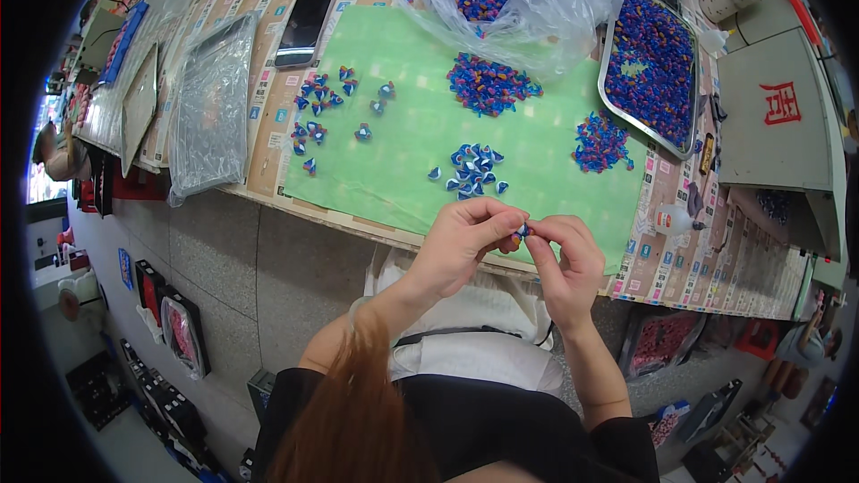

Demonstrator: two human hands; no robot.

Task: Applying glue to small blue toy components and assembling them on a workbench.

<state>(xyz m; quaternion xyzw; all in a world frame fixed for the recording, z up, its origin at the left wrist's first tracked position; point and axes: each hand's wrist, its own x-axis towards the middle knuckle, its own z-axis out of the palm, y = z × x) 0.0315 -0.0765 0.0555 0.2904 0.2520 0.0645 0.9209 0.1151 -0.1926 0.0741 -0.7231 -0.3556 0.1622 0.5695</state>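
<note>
Close to the near edge of the green mat (385, 183), my left hand (467, 240) and my right hand (570, 261) meet, both closed at the fingertips. Between them they pinch a small blue, white and orange plastic piece (522, 232), partly hidden by the fingers. Just beyond my left hand lies a loose group of blue-and-white pieces (474, 170). Farther back is a heap of blue, purple and orange pieces (492, 86), with a smaller heap (600, 143) to the right. Several joined-looking clusters (319, 94) sit on the mat's left side.
A metal tray (646, 132) full of coloured pieces stands at the right, beside a grey metal box (769, 112). A clear plastic bag (568, 0) with more pieces lies at the back. Leftward are a phone (307, 25) and a plastic-wrapped tray (210, 98). A small white bottle (671, 219) is near right.
</note>
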